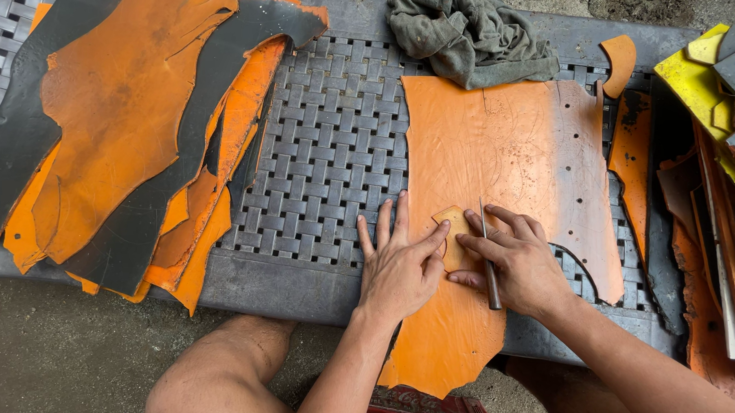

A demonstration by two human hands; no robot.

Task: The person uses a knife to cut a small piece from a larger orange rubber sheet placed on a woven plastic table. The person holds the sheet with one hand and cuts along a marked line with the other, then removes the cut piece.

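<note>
On the far left of the woven bench [333, 151], a heap of orange and black leather offcuts [129, 133] lies spread, its near edges hanging over the bench's rim. Right of the heap the grey lattice shows bare, and a crumpled grey rag [467, 32] sits at the far edge. Toward the middle, a large orange leather sheet [504, 153] covers the bench, its near end drooping over the front edge between the person's knees. The left hand [398, 266] rests flat on this sheet with fingers spread, the thumb and forefinger pressing down a small tan pattern piece [454, 228]. Just right of it, the right hand [520, 262] lies on the sheet too, its fingers closed around a thin metal cutting tool [488, 259] whose tip stands touching the pattern's right edge, while the forefinger also touches the pattern. Farther right, a curved cut shows in the sheet's near edge, small orange scraps [630, 140] lie beside it, and yellow and dark pieces [709, 89] pile at the far right.
</note>
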